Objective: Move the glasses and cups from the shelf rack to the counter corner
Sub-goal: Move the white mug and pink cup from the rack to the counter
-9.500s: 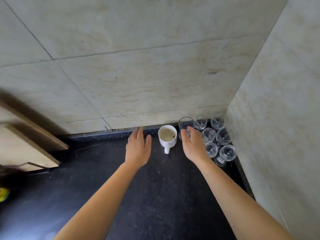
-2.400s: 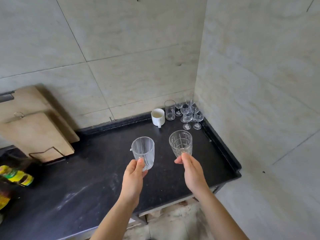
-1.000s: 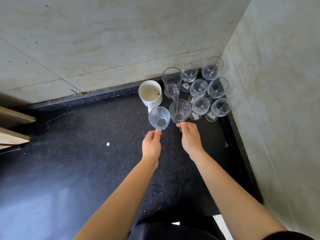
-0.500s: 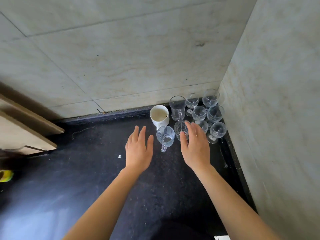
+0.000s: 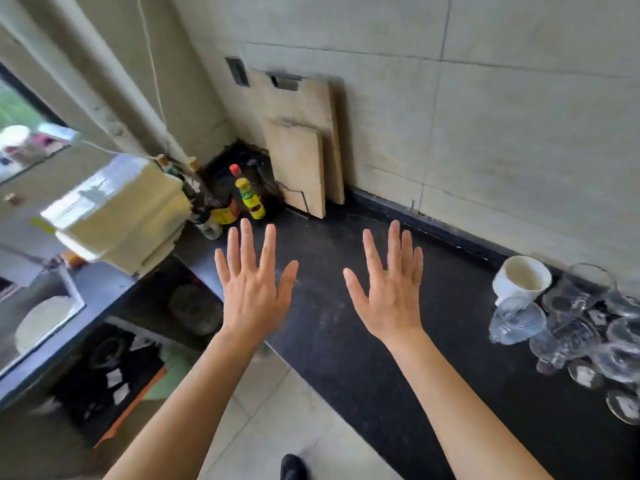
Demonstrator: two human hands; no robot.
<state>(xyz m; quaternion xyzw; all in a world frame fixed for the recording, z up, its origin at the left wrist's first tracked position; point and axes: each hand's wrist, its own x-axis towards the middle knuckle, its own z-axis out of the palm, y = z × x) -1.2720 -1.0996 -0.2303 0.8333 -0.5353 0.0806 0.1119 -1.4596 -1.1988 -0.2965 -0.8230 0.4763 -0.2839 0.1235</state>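
My left hand (image 5: 254, 289) and my right hand (image 5: 389, 292) hover flat over the black counter (image 5: 346, 341), fingers spread, holding nothing. At the far right, in the counter corner, stands a white mug (image 5: 521, 278) with a cluster of clear glasses: a ribbed glass mug (image 5: 517, 320) in front of it, a patterned tumbler (image 5: 568, 336) beside that, a tall glass (image 5: 585, 284) behind, and several stemmed glasses (image 5: 620, 362) reaching the frame edge. Both hands are well left of the glassware. No shelf rack is visible.
Two wooden cutting boards (image 5: 304, 147) lean on the tiled wall in a wire holder. Sauce bottles (image 5: 250, 199) stand in the far left corner beside a cream box-like unit (image 5: 121, 216). A sink (image 5: 38, 317) lies left, tiled floor below.
Both glasses were set down next to the mug and my hands let go of them. The view has since swung left, so the glass cluster now sits at the right edge.
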